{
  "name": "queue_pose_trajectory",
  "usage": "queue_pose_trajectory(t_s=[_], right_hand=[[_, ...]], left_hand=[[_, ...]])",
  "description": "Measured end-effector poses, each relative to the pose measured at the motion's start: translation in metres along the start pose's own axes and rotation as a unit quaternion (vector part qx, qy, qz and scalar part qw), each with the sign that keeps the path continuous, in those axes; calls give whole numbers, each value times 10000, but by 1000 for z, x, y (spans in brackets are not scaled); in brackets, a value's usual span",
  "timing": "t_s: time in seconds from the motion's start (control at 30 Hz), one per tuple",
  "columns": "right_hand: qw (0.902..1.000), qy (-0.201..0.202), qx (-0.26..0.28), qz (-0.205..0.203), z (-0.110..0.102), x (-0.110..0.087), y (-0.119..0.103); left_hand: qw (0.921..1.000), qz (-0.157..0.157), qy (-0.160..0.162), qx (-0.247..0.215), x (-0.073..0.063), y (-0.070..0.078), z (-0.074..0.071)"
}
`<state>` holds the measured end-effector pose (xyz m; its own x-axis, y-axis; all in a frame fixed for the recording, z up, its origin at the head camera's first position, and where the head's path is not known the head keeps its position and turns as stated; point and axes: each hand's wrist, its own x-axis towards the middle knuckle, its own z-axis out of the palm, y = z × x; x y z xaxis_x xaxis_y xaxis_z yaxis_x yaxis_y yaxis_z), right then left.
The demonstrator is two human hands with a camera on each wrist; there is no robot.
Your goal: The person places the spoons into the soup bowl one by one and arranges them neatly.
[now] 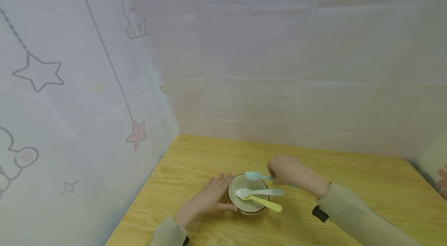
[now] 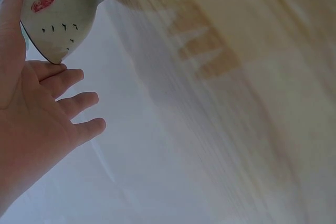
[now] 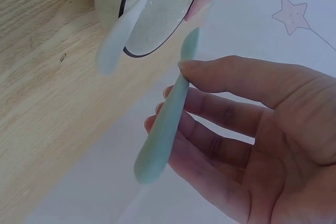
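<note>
A round cream bowl (image 1: 241, 182) with a dark rim stands on the table; the left wrist view shows painted marks on its side (image 2: 63, 4). My left hand (image 1: 210, 196) touches its left side, thumb toward the near edge and fingers spread fairly straight. A white spoon (image 1: 261, 192) and a yellow-green spoon (image 1: 268, 203) lean in the bowl, handles over the right rim. Between thumb and fingers, my right hand (image 3: 262, 124) pinches a light blue spoon (image 3: 164, 127) by its handle. That spoon's head (image 1: 253, 176) is over the bowl's far rim in the head view.
The wood-grain table (image 1: 195, 156) has a pale hanging sheet (image 1: 244, 102) behind it. On the left hangs a sheet printed with stars and rabbits (image 1: 90, 129). A dark band (image 1: 320, 213) shows by the right sleeve (image 1: 352, 207).
</note>
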<state>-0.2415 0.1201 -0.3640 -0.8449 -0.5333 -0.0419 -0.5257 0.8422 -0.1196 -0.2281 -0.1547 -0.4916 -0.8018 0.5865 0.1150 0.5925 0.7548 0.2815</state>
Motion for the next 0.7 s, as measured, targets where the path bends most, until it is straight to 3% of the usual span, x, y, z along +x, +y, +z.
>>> queue_pose_trajectory(t_s=[0.7], right_hand=[[9987,22,-211,-458,5,9,-12]], left_hand=[[9998,-137,-101,-83,0,1,0]])
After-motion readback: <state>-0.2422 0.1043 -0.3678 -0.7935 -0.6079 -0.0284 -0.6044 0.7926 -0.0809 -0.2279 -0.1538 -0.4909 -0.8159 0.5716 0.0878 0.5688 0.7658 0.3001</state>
